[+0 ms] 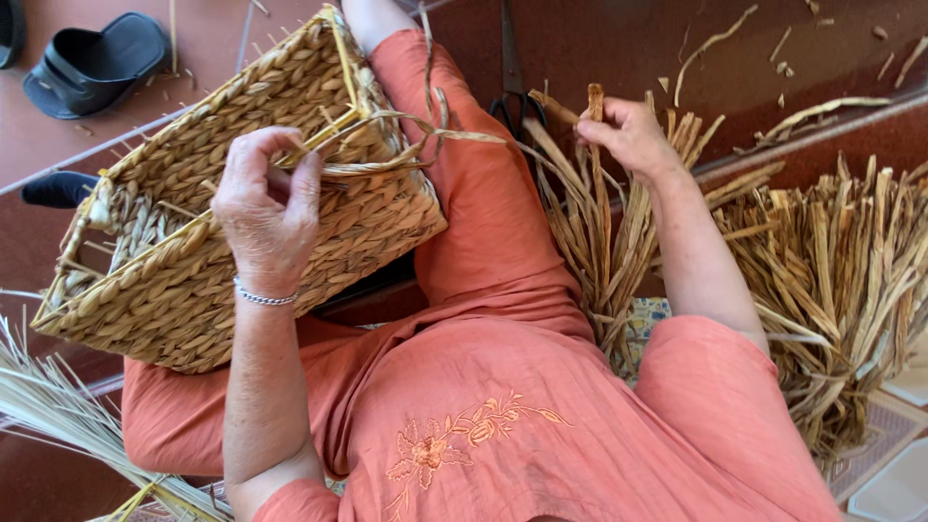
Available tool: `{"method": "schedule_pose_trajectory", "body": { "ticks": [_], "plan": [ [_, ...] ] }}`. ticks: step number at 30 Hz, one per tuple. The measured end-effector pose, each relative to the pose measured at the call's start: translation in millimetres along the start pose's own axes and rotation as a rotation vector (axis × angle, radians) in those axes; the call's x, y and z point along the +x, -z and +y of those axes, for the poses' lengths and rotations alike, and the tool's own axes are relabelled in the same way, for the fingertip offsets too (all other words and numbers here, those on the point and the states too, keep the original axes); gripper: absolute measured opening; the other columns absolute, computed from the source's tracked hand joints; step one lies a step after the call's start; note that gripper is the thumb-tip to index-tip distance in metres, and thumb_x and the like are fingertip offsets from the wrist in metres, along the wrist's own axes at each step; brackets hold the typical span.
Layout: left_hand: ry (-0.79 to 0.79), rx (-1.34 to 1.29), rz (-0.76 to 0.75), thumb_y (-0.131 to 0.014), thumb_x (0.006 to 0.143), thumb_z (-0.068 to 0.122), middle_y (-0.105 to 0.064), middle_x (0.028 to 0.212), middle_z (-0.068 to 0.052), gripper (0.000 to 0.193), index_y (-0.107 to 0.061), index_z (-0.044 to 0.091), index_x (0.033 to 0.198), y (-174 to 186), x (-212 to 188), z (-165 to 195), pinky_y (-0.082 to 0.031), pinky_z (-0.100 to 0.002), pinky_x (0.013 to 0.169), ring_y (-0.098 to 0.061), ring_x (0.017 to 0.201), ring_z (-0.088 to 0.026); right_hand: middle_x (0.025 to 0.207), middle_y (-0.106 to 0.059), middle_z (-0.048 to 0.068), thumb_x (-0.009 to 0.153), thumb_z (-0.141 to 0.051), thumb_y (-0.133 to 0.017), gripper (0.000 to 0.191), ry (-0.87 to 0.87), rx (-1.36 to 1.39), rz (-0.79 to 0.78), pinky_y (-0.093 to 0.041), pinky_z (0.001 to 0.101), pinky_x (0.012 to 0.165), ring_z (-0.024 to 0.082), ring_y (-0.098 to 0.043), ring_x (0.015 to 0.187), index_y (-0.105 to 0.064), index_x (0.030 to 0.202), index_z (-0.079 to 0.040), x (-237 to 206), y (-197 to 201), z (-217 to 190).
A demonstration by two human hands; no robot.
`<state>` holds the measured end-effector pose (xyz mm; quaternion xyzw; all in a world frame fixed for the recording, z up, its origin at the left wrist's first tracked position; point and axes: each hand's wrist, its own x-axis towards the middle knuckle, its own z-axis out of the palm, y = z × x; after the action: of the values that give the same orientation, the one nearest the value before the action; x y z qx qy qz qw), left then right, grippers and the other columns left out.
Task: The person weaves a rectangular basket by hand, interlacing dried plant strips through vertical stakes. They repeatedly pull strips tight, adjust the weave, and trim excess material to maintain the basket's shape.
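A woven straw basket [193, 251] lies tilted on my lap, its open rim toward the left. My left hand [266, 208] rests on the basket's side and pinches a loose flat strand [425, 135] that runs off to the right. My right hand [628, 130] reaches to the right of my leg and grips the top of a dried brown strip [594, 101] from a bundle of dried strips [599, 242] beside me. A thin bracelet sits on my left wrist.
A larger heap of dried strips [841, 280] lies at the right. Black scissors [512, 97] lie on the red-brown floor beyond my knee. Black sandals [92, 63] sit at the top left. Pale thin reeds [58, 406] fan out at the lower left.
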<state>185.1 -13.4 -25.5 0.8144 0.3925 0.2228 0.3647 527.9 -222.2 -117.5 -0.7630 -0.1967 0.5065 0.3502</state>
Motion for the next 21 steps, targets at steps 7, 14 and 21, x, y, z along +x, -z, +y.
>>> {"method": "schedule_pose_trajectory", "body": {
  "ticks": [7,14,21],
  "plan": [
    [-0.042,-0.076,0.039,-0.074,0.103,-0.007,-0.062,0.125,-0.006,0.041,-0.055,0.003,0.138,-9.3,-11.1,1.6,-0.055,-0.022,0.069,-0.062,0.076,-0.007,0.085,-0.066,0.002,0.11,-0.018,-0.057,0.02,0.097,0.459,-0.214,-0.047,0.0231,0.061,0.008,-0.057,0.068,-0.065,0.119,-0.002,-6.7,-21.0,10.2],
    [-0.361,-0.023,0.094,-0.078,0.101,0.007,-0.066,0.117,-0.007,0.039,-0.058,0.011,0.133,-36.4,-27.1,40.9,-0.059,-0.031,0.082,-0.068,0.095,-0.024,0.085,-0.068,0.004,0.11,-0.02,-0.056,0.022,0.198,0.452,-0.358,-0.044,0.0215,0.06,0.007,-0.056,0.065,-0.067,0.116,-0.001,-34.4,-41.9,6.1],
    [-0.07,-0.426,-0.091,-0.072,0.102,-0.001,-0.072,0.1,-0.007,0.016,-0.07,0.007,0.116,-74.1,-33.7,40.6,-0.058,-0.027,0.078,-0.071,0.087,-0.014,0.106,-0.071,0.006,0.112,-0.017,-0.05,0.029,0.418,0.222,-0.521,-0.055,0.0266,0.083,0.01,-0.066,0.093,-0.063,0.128,0.003,-54.0,-78.5,-33.7]
  ]
}}
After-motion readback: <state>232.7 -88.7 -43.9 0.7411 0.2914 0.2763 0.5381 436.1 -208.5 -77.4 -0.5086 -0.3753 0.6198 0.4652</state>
